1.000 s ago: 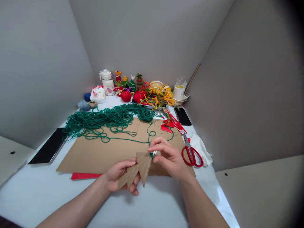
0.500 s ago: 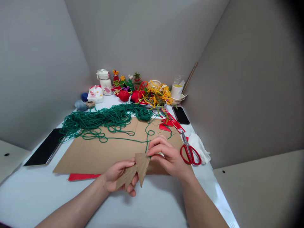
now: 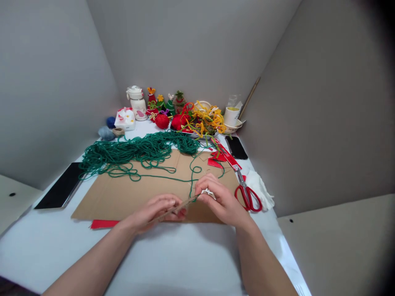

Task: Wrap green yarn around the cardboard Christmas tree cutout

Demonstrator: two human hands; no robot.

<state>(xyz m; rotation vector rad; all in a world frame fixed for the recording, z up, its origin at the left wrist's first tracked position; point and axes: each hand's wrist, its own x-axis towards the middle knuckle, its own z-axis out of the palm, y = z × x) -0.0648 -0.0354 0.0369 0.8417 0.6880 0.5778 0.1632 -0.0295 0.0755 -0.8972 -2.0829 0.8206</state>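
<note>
Between my hands is a brown cardboard cutout (image 3: 173, 210), turned nearly edge-on so that its outline hardly shows. My left hand (image 3: 157, 211) grips its near left part, the thumb on top and the fingers beneath. At the far right tip, my right hand (image 3: 219, 199) pinches the cutout. Green yarn (image 3: 190, 189) runs down to that pinched tip from a strand lying on the large cardboard sheet (image 3: 123, 197). A big loose heap of green yarn (image 3: 132, 152) lies across the sheet's back edge.
Red-handled scissors (image 3: 248, 197) and a crumpled white tissue (image 3: 261, 191) lie right of the sheet. A tablet (image 3: 61, 187) rests at left, a phone (image 3: 236, 148) at back right. Yellow yarn (image 3: 210, 119), a white bottle (image 3: 137, 102) and a cup (image 3: 231, 116) stand along the back wall.
The cardboard cutout has tipped from showing its flat, pointed face to nearly edge-on. My left hand has rolled over with it and risen slightly; my right hand still pinches the tip.
</note>
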